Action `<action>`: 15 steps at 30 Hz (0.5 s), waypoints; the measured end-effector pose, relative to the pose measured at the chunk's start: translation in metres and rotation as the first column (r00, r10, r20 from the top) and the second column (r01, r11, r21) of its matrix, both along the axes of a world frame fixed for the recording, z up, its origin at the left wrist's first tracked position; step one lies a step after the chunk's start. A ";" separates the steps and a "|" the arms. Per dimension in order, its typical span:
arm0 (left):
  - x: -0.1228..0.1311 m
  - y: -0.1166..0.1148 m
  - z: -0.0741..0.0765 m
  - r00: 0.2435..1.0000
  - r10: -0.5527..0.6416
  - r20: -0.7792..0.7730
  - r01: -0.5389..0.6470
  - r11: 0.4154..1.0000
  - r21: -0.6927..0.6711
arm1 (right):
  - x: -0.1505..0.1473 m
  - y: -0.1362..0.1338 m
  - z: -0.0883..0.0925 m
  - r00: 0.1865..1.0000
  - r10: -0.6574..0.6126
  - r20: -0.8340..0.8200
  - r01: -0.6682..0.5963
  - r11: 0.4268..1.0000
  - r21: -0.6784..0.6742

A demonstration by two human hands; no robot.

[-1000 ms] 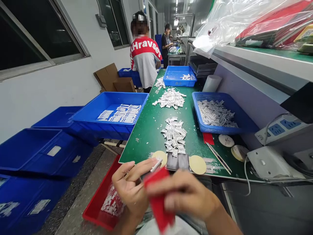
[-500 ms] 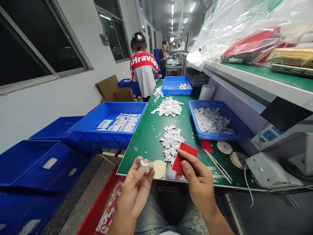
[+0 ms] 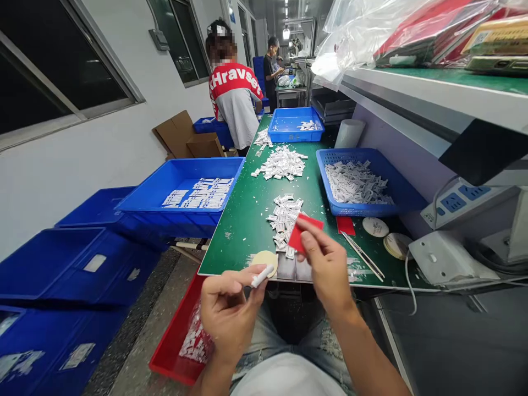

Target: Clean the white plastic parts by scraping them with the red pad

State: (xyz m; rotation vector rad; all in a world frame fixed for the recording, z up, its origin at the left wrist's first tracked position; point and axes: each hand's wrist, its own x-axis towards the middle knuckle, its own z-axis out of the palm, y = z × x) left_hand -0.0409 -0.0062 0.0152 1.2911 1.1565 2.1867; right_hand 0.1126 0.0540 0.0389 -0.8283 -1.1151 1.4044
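My left hand (image 3: 229, 308) is closed, pinching a small white plastic piece (image 3: 262, 276) between thumb and fingers just below the green table's near edge. My right hand (image 3: 325, 264) is closed on a red square card (image 3: 300, 232), held over the near end of a pile of small white pieces (image 3: 282, 217) on the green table (image 3: 247, 220). A round beige pad (image 3: 264, 257) lies on the table edge between my hands.
A blue basket (image 3: 406, 195) of white pieces stands right. A blue bin (image 3: 181, 212) of white strips is left of the table; a red tray (image 3: 173, 341) sits below. Tweezers (image 3: 363, 256), round discs (image 3: 375, 226) and a power strip (image 3: 466, 201) lie right. A person in a red-and-grey shirt (image 3: 233, 99) stands further along the table.
My left hand has dropped lower and turned, so the white piece now points toward the table. My right hand has moved forward with the red card to the pile.
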 end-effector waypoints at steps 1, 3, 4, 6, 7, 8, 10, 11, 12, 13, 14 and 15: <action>0.000 0.000 0.000 0.999 -0.029 0.039 0.030 0.999 -0.023 | -0.001 0.003 -0.002 1.000 -0.017 -0.013 0.017 1.000 -0.007; -0.002 0.000 0.002 0.963 -0.152 0.224 0.175 0.981 -0.087 | -0.001 0.006 -0.005 0.990 0.143 0.001 -0.143 0.989 0.025; -0.004 0.001 0.003 0.905 -0.220 0.365 0.279 0.953 -0.119 | -0.002 0.007 -0.006 0.985 0.171 0.038 -0.173 0.984 0.045; -0.008 0.003 0.006 0.698 -0.280 0.659 0.485 0.862 -0.147 | -0.001 0.007 -0.008 0.995 -0.014 0.099 0.009 0.998 0.058; -0.009 0.004 0.008 0.582 -0.265 0.768 0.562 0.815 -0.144 | 0.001 0.007 -0.008 0.986 -0.133 0.103 0.128 0.990 0.055; -0.010 0.005 0.009 0.482 -0.241 0.842 0.623 0.770 -0.136 | 0.002 0.005 -0.008 0.976 -0.199 0.085 0.195 0.980 0.049; -0.009 0.007 0.012 0.343 -0.211 0.915 0.699 0.709 -0.099 | 0.006 0.000 -0.009 0.990 -0.144 0.008 0.144 0.989 0.033; -0.006 0.007 0.014 0.305 -0.209 0.929 0.719 0.690 -0.081 | 0.008 -0.002 -0.009 0.996 -0.071 -0.046 0.073 0.997 0.034; -0.004 0.007 0.015 0.289 -0.215 0.933 0.732 0.678 -0.071 | 0.009 -0.005 -0.009 0.995 0.022 -0.102 -0.018 0.999 0.044; 0.000 0.007 0.016 0.306 -0.229 0.924 0.735 0.673 -0.077 | 0.010 -0.006 -0.009 0.978 0.149 -0.144 -0.141 0.988 0.062; 0.004 0.007 0.017 0.373 -0.253 0.893 0.719 0.687 -0.105 | 0.009 -0.006 -0.009 0.948 0.276 -0.162 -0.265 0.960 0.087; 0.009 0.007 0.018 0.446 -0.275 0.852 0.698 0.702 -0.139 | 0.008 -0.004 -0.010 0.925 0.346 -0.156 -0.333 0.937 0.103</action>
